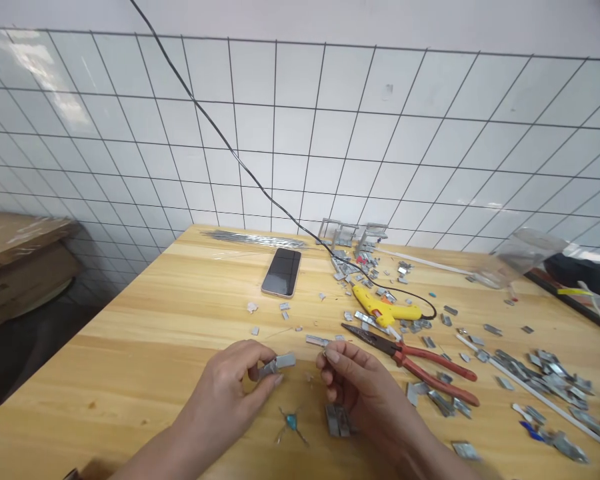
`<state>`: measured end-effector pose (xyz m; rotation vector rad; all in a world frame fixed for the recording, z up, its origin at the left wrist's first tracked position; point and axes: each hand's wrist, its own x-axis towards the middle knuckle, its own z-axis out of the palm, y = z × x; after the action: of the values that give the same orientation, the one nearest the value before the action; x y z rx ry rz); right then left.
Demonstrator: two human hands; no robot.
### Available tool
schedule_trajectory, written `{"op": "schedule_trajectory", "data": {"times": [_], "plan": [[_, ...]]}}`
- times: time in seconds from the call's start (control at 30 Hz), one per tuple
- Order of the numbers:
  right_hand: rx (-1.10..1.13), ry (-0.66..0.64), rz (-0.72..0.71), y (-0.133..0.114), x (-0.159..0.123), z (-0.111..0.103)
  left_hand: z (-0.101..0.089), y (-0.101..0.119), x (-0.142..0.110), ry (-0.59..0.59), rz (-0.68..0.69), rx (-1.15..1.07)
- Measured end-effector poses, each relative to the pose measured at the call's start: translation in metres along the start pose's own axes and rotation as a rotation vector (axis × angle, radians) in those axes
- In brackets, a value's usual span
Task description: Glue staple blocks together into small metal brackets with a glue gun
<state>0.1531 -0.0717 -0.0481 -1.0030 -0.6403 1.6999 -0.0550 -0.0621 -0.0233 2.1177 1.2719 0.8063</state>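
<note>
Grey metal, prob. thin & light: that's the piece [283,361] in the L hand [240,383], head view, over the near-centre of the table [180,333]. L thumb + index pinch its near end; the flat far end sticks out free, pointing twd the R hand [365,380]. R thumb + index tips are pressed tog., other fingers curled; can't tell what, if anything, sits btwn them, too small.

Handling: looks like folded sheet, so prob. stiff for its size, not brittle, but a thin wall could bend if squeezed hard. Smooth faces may slip; cut edges may be sharp. Best hold: finger pads flat on the broad faces, nr the pinched end, off the edges.

Blue-green bug [291,421] w/ thin wire legs lies on the table below, btwn the hands. Prob. light, legs easily bent: take it by the body. Grey blocks [337,420] beside the R hand, partly hidden; look stiff, OK to grip by the sides.

Strip [317,340] just past the R fingertips. Pliers [399,349] to the right, glue gun [390,311] beyond, phone [282,272] further back, metal scraps [550,373] far right.
</note>
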Motion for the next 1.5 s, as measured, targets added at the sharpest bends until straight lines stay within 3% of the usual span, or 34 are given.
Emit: {"op": "schedule_trajectory", "data": {"times": [0.3,0.7,1.0,1.37,1.5], "plan": [[0.061,0.073,0.021,0.006,0.001,-0.004,-0.002,0.011,-0.005,0.047,0.067,-0.011],[0.065,0.024,0.118,0.014,0.002,-0.008,0.004,0.011,-0.003,0.039,-0.087,-0.203],[0.161,0.035,0.134,0.004,-0.003,-0.007,0.007,-0.001,-0.001,0.047,-0.137,-0.290],[0.270,0.038,0.111,-0.003,-0.007,-0.002,0.012,-0.006,0.003,-0.083,-0.208,-0.327],[0.218,0.036,0.092,-0.003,-0.007,-0.002,0.012,-0.009,0.005,-0.202,-0.307,-0.594]]}}
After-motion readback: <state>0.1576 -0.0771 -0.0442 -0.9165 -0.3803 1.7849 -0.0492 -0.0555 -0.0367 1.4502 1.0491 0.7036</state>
